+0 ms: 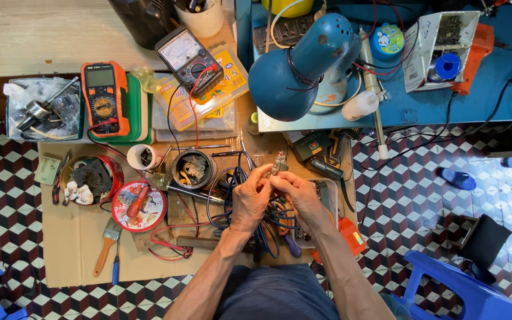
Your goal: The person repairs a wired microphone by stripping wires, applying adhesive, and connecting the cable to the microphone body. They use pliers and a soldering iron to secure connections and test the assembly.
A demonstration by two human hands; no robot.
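Head view, one entry: both hands meet over the middle of the cardboard sheet (72, 237) on the patterned tile floor. The left hand (250, 198) and the right hand (297, 195) are both closed in a pinch on a small metal part (278, 161) held up between the fingertips — what kind of part is too small to tell. Step in hand, by judgement: fine fitting or inspection of that part; any further move calls for a steady two-handed grip, since the piece is slight. Beneath the hands: a tangle of blue and black wires (238, 181), close enough to snag. Left of the hands: a round tin of scraps (194, 169), a red dish (139, 205) with a red-handled tool, a paintbrush (106, 246) near the sheet's front edge. Far edge: an orange digital multimeter (105, 98), an analogue meter (188, 59) — red and black leads trail toward the hands. A blue desk lamp (300, 65) overhangs the far right corner.
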